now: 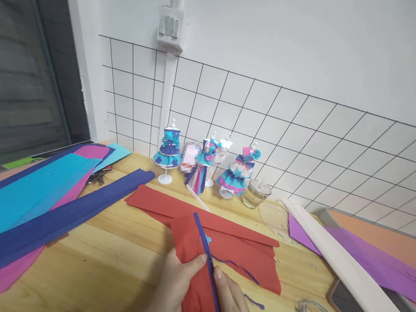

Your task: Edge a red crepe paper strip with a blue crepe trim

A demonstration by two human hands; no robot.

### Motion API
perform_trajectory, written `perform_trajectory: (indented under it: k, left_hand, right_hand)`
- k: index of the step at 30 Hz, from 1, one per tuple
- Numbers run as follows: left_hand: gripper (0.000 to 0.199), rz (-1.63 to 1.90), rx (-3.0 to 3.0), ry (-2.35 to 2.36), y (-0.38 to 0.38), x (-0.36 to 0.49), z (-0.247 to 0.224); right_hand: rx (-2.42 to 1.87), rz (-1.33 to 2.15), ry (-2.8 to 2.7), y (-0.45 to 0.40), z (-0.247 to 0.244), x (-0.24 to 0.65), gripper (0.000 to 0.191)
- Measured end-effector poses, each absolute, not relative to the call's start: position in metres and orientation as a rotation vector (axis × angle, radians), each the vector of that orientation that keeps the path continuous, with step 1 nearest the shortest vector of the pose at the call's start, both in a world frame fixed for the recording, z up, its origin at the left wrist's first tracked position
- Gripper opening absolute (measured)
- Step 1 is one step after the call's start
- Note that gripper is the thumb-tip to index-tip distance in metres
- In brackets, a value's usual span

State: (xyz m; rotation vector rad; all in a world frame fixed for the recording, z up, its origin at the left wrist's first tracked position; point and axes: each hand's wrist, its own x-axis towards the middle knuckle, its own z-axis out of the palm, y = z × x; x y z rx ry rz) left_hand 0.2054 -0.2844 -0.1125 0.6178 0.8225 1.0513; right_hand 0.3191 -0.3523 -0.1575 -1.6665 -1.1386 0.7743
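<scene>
My left hand [177, 284] grips a folded piece of red crepe paper [185, 238], its thumb pressed on top. A narrow dark blue strip [200, 229] runs along the right edge of that piece. My right hand [230, 298] is closed beside this edge around what appear to be scissors; only a thin dark blade [211, 261] shows past the fingers. Under and behind the hands lies a larger red crepe sheet [240, 237]. A thin blue offcut [239, 267] curls on it, and a short blue scrap [254, 301] rests on the table.
Blue, turquoise and pink crepe sheets [28, 196] cover the left side. Several small dress stands [168, 150] and a glass jar [256, 193] line the wall grid. At right lie a pale paper roll [335, 251], purple paper [377, 257] and a clear ring-shaped object [316, 311].
</scene>
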Motion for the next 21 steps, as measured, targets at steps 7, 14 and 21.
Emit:
perform_trajectory:
  k: [7, 14, 21]
  left_hand:
    - [0.039, 1.058, 0.608, 0.838, -0.284, 0.205, -0.11]
    - [0.039, 1.088, 0.602, 0.838, -0.283, 0.206, -0.11]
    - [0.041, 1.066, 0.618, 0.845, -0.283, 0.206, -0.114]
  right_hand:
    - [-1.716, 0.75, -1.107, -0.353, -0.153, 0.313, 0.045]
    - [-1.709, 0.766, -1.067, -0.352, -0.148, 0.311, 0.044]
    - [-1.761, 0.763, -0.973, -0.349, -0.152, 0.309, 0.047]
